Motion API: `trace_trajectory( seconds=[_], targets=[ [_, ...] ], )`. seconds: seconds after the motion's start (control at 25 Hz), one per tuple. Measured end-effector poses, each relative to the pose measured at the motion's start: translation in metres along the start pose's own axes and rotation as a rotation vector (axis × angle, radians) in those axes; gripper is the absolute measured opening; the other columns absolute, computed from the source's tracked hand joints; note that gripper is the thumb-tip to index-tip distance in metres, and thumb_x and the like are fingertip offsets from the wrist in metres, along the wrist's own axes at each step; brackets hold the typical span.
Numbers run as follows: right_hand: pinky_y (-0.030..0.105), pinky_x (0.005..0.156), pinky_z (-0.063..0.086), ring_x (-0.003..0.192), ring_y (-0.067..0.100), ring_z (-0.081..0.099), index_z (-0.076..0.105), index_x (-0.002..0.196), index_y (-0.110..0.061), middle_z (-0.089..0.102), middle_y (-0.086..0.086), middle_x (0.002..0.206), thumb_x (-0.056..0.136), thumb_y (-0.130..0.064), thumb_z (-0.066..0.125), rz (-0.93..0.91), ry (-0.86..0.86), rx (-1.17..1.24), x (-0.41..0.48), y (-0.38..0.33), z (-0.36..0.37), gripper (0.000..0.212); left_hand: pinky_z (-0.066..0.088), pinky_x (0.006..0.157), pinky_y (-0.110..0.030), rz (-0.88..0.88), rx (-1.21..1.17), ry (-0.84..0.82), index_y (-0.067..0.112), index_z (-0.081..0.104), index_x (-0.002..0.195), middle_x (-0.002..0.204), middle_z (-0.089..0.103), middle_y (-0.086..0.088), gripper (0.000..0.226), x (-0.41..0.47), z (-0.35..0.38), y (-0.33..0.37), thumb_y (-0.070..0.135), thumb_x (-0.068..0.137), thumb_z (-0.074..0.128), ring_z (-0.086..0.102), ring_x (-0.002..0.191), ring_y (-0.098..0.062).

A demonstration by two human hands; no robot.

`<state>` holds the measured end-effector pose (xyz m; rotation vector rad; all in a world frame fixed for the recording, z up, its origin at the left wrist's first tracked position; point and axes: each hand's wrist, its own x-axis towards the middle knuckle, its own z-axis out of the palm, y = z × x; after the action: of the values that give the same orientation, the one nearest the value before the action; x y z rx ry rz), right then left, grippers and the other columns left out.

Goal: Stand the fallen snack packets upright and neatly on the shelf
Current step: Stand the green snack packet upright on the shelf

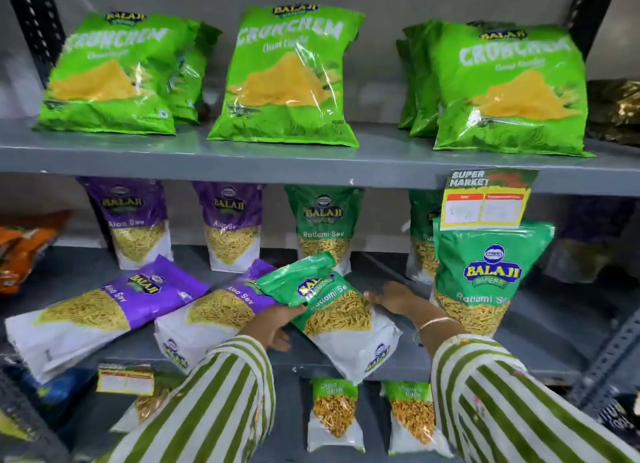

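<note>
a grey metal shelving unit [311, 161] filled the view, its perforated dark uprights at the edges and a pale wall behind. the top shelf carried three groups of big light-green crunchem bags [287, 78], all upright and leaning back. on the front lip of that shelf hung a yellow supermarket price tag [485, 199].

the middle shelf [540, 327] was the working surface, a dull grey sheet. along its back stood two purple aloo sev packets [135, 220] and an upright green ratlami sev packet [323, 220]; further forward on the right stood a larger-looking green ratlami sev pouch [485, 275], upright, just below the tag. at the front two fallen purple aloo sev packets [104, 310] lay flat, side by side, tops pointing back and right. right of them lay the fallen green ratlami sev packet [346, 324], tilted, its top overlapping the nearer purple one and its white bottom hanging over the shelf's front edge.

the left hand [273, 324] was curled around that green packet's left edge, fingers partly tucked beneath it. the right hand [394, 298] lay fairly flat and spread against its upper right edge, touching but not clearly closed round it. both sleeves were striped green and white; a thin bangle [436, 322] sat on the right wrist.

on the shelf below stood small chana packets [334, 414].
</note>
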<state>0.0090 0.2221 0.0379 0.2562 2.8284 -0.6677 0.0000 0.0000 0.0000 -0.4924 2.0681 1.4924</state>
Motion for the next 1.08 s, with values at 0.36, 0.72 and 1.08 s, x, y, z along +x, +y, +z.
trace_trajectory(
  seconds=[0.36,0.72,1.08],
  targets=[
    [0.037,0.097,0.048,0.105,0.025,0.062,0.064,0.104,-0.010,0.067,0.009,0.110,0.021,-0.061,0.084,0.109,-0.391,0.308,0.042,0.031,0.021,0.099,0.035,0.104,-0.053,-0.114,-0.439,-0.307,-0.002,0.053,0.087,0.075,0.067,-0.018,0.007,0.011,0.018,-0.001,0.003,0.086,0.057,0.058,0.085,-0.032],
    [0.043,0.098,0.047,0.111,0.029,0.058,0.052,0.124,-0.004,0.060,0.016,0.127,0.062,-0.013,0.083,0.179,-0.339,0.682,-0.019,-0.005,0.019,0.070,0.052,0.083,-0.040,0.189,-0.157,-0.171,0.002,0.047,0.108,0.094,0.067,-0.009,0.037,-0.006,-0.008,0.006,-0.010,0.077,0.063,0.063,0.077,-0.020],
    [0.042,0.099,0.048,0.106,0.026,0.062,0.061,0.092,-0.020,0.066,0.015,0.113,0.062,0.006,0.078,-0.153,-0.005,0.786,-0.048,-0.037,0.004,0.043,0.051,0.068,-0.031,0.513,0.029,-0.025,0.003,0.052,0.121,0.120,0.063,-0.016,0.056,-0.030,-0.038,0.042,-0.005,0.070,0.073,0.057,0.099,-0.023]
  ],
)
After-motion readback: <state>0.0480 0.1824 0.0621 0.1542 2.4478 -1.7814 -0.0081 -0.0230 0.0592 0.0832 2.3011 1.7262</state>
